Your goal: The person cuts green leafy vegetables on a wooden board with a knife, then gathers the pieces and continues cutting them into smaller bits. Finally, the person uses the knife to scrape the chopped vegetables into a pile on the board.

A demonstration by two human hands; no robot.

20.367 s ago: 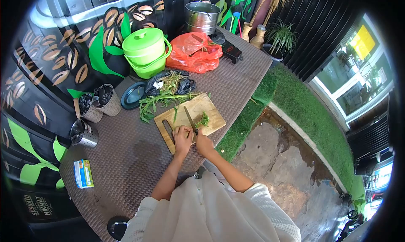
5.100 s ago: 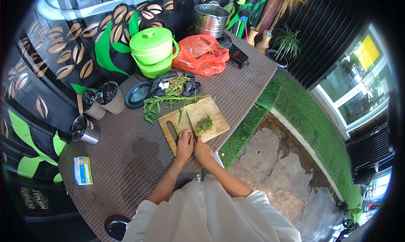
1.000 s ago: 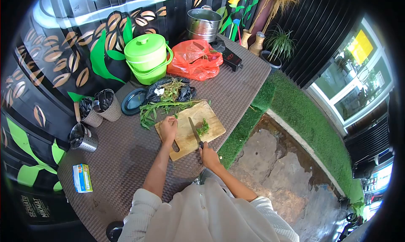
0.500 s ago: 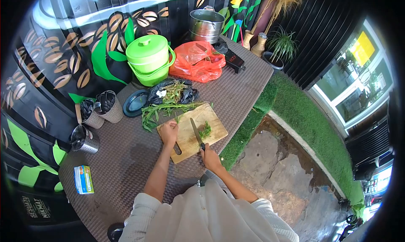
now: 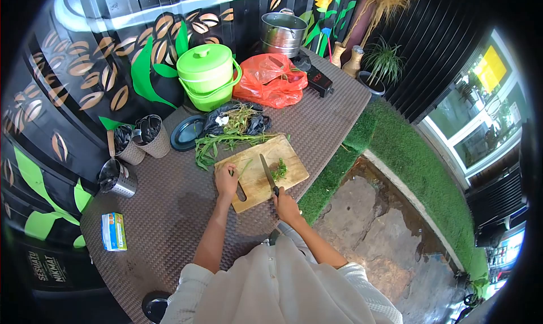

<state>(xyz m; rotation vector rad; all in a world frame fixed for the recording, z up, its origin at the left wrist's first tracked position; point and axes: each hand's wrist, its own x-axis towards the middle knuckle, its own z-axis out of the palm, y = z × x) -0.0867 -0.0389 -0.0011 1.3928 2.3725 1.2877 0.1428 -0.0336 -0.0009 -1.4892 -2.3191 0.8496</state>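
On the wooden cutting board (image 5: pixel 254 197), my right hand (image 5: pixel 287 206) grips the black handle of a knife (image 5: pixel 267 173), its blade pointing away from me across the board. Just right of the blade sits a small heap of chopped greens (image 5: pixel 279 168). My left hand (image 5: pixel 227 181) is at the board's left edge, fingers pinched on a thin green stem (image 5: pixel 245 167) that sticks out over the wood. Beyond the board lies a bunch of long leafy green stalks (image 5: pixel 226 141), partly against a black plastic bag (image 5: pixel 257 122) with plant scraps on it.
A lidded green bucket (image 5: pixel 206 78), a red plastic bag (image 5: pixel 271 83), a metal pot (image 5: pixel 283 34) and a black device (image 5: pixel 320 82) stand at the back. A dark plate (image 5: pixel 186 133), utensil holders (image 5: pixel 153 137) and a small packet (image 5: pixel 114 232) are on the left. The table's edge (image 5: pixel 334 146) runs along the right.
The view has shifted slightly. My left hand has drawn a little toward me at the board's left edge, and the stem shows more plainly. The knife stays beside the chopped heap.
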